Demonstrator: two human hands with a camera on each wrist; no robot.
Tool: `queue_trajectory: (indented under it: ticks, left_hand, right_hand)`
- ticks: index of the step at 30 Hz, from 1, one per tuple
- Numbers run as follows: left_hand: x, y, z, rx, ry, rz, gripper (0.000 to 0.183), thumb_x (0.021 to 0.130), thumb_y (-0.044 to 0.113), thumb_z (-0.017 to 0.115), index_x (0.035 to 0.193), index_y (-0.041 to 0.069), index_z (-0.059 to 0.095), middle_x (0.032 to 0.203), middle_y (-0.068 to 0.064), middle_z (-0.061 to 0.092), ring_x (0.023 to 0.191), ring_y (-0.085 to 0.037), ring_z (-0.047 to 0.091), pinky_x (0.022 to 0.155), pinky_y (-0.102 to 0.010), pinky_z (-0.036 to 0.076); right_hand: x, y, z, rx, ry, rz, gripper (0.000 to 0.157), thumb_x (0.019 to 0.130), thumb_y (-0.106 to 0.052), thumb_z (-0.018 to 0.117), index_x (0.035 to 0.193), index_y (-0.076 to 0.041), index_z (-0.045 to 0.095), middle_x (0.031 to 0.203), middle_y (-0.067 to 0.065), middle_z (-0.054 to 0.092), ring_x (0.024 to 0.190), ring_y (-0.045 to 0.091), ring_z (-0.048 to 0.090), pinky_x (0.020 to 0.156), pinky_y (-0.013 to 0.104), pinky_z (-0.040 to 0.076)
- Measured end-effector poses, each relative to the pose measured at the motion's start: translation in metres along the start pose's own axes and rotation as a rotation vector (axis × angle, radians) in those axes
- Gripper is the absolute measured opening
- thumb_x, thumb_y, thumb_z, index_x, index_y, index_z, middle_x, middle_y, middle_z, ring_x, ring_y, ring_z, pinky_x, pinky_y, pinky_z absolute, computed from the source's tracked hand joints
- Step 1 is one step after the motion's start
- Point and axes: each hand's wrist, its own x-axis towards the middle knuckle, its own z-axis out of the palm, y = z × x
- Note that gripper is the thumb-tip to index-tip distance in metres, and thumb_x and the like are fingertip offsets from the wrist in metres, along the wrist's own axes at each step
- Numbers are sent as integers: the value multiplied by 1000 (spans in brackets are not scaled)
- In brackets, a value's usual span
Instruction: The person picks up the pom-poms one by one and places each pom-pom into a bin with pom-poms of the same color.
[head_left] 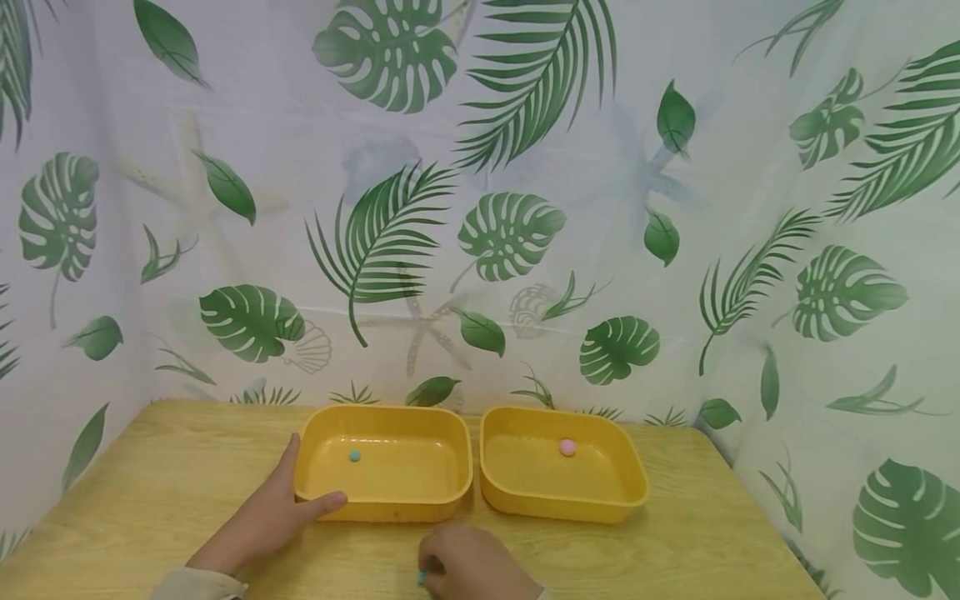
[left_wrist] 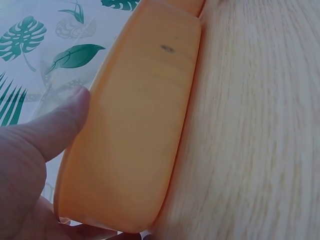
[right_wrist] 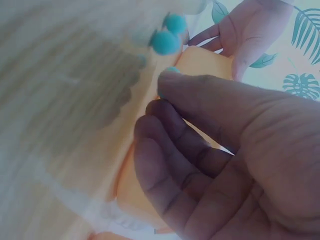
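Note:
The left hand [head_left: 279, 508] holds the front left corner of a yellow plastic basin [head_left: 384, 510], thumb over its front rim and fingers along its left side. One small teal ball [head_left: 355, 456] lies inside. Below this basin, the right hand [head_left: 471, 562] pinches a small teal ball [right_wrist: 172, 69] between thumb and fingers; the thumb tip mostly hides it in the right wrist view. Just past those fingertips, two more teal balls [right_wrist: 166, 43] appear close together over the wooden table. The left wrist view shows the thumb [left_wrist: 77, 105] on the basin's rim.
To the right stands a second yellow basin [head_left: 562, 507] with a pink ball [head_left: 567, 448] in it, a narrow gap from the first. Both sit on a wood-grain table [head_left: 690, 533]. A white leaf-print curtain [head_left: 525, 350] hangs behind and at the sides.

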Motion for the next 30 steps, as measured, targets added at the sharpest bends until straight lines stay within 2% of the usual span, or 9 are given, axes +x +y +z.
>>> queue_trajectory:
  ticks: [3,7,13,18,23,26,30]
  left_hand:
    - [0,0,0,-12,-3,3,129,91,63,69,160,-5,-17,167,-35,-3,152,-56,7,120,-69,12]
    - [-1,1,-1,-19,-7,3,130,91,63,69,160,-4,-17,167,-34,-4,153,-55,6,120,-68,11]
    - [-1,2,-1,-25,-3,-3,130,91,63,70,160,-4,-16,167,-34,-3,152,-55,7,120,-68,13]
    - [-1,0,1,-20,7,1,131,90,63,71,160,-4,-16,166,-36,-2,151,-57,9,119,-69,14]
    - [1,-2,2,-17,22,10,131,90,62,72,160,-5,-16,166,-37,-1,150,-57,10,119,-68,15]
    - [1,-2,2,-16,22,11,131,90,61,72,159,-5,-17,165,-38,-1,150,-58,11,119,-69,15]
    - [2,-2,4,-24,17,10,132,90,61,72,159,-6,-18,165,-38,-3,150,-57,9,119,-68,14]
  right_hand:
    - [1,2,-1,41,10,21,16,92,-20,79,78,-23,72,74,-20,58,67,-2,52,66,19,49]
    - [1,4,-1,36,17,3,22,91,-12,76,74,-24,69,71,-20,57,63,0,51,63,18,48]
    - [0,4,-2,6,-6,-3,15,87,-11,78,80,-23,74,76,-18,59,67,-1,52,65,19,50]
    - [-3,5,-10,76,21,41,14,90,-13,76,81,-24,74,75,-19,62,65,0,53,66,21,51]
    - [-7,10,-24,91,106,-26,11,94,-16,74,84,-22,75,76,-20,64,67,-2,54,67,19,51]
    - [-9,14,-29,18,185,-105,9,92,-12,75,86,-19,74,79,-18,64,69,-3,52,69,17,51]
    - [-14,17,-33,-36,249,-139,11,89,-8,75,87,-18,71,79,-16,60,70,-2,50,69,17,50]
